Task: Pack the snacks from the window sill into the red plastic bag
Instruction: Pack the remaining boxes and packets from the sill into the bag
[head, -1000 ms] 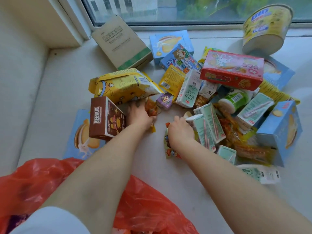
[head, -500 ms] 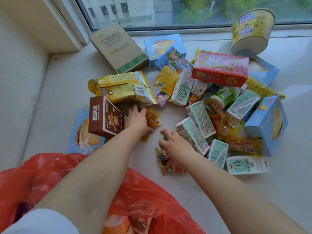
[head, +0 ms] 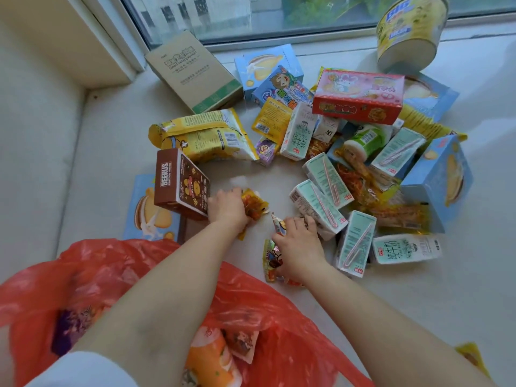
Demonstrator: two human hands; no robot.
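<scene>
On smooth sill (head: pixel 111 152): left hand (head: pixel 227 209) fingers grip crinkly orange packet (head: pixel 254 205); right hand (head: pixel 298 244) fingers clutch glossy foil packet (head: pixel 272 261).

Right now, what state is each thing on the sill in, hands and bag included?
left hand: gripping an orange snack packet
right hand: holding a colourful snack packet
red plastic bag: open, some snacks inside
brown Beerus box: standing, closed
yellow bag: lying flat
cup noodles: upside down
red box: resting atop pile

The red bag (head: pixel 279 331) is thin, shiny plastic. The brown box (head: pixel 178 182) is smooth cardboard. The yellow packet (head: pixel 203 138) is shiny.
</scene>
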